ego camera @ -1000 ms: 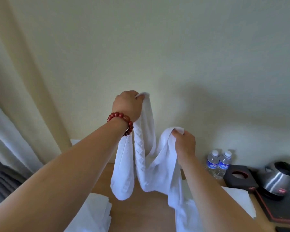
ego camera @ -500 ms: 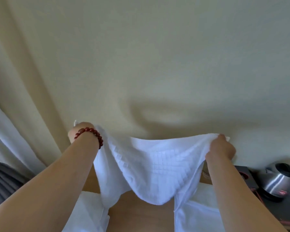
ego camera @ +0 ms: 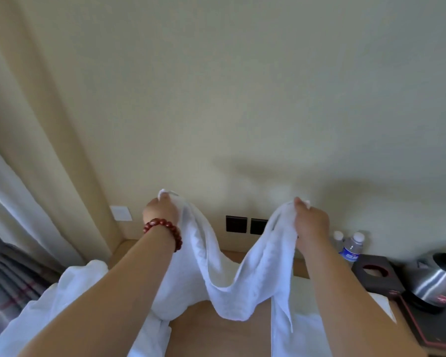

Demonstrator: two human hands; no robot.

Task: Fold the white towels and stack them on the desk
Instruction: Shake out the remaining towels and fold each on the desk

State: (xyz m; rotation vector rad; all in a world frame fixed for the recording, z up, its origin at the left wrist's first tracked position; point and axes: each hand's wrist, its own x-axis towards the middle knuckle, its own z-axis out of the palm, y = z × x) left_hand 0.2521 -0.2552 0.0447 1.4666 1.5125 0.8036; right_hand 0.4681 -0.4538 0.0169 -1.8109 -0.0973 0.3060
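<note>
Nearest the camera, two bare forearms reach forward over a light wooden desk. Loose white cloth lies heaped at the desk's left end under the left forearm, and more flat white towelling lies under the right forearm.

Between the arms hangs a white waffle-textured cotton towel, held up off the desk by its two upper corners and sagging in a deep U, with its lowest fold just above the wood. The left hand, with a dark red beaded bracelet on its wrist, has its fingers curled round one corner; a tuft of towel pokes out above the knuckles. The right hand pinches the other corner, fingers closed on the cloth, a small tip showing past the fingertips.

Farther right stand a dark tissue box, a steel electric kettle on a black tray, and two clear water bottles. On the cream wall behind are two black sockets and a white switch plate; a beige curtain hangs at left.
</note>
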